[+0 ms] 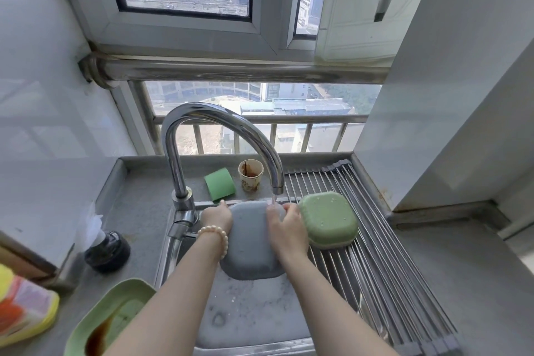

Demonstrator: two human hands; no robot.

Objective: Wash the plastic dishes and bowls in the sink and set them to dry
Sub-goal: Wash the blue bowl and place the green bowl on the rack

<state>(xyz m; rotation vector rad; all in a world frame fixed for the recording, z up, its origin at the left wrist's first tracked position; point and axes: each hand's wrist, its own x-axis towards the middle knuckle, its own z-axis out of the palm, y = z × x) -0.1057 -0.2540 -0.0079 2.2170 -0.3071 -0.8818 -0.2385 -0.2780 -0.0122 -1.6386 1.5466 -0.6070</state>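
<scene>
Steel sink (pixel 185 243) by window, drying rack (pixel 375 263) right. Both hands' fingers grip grey dish (pixel 251 248) under running tap (pixel 219 124): left hand (pixel 216 215), right hand (pixel 284 224).

The tap (pixel 231 136) arches over the sink (pixel 248 324) at 12 o'clock. A green bowl (pixel 328 221) blocks the rack (pixel 384 283) at 2 o'clock.

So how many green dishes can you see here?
2: a green bowl upside down on the drying rack, and a dirty green dish on the counter at lower left. The arms may hide more.
</scene>
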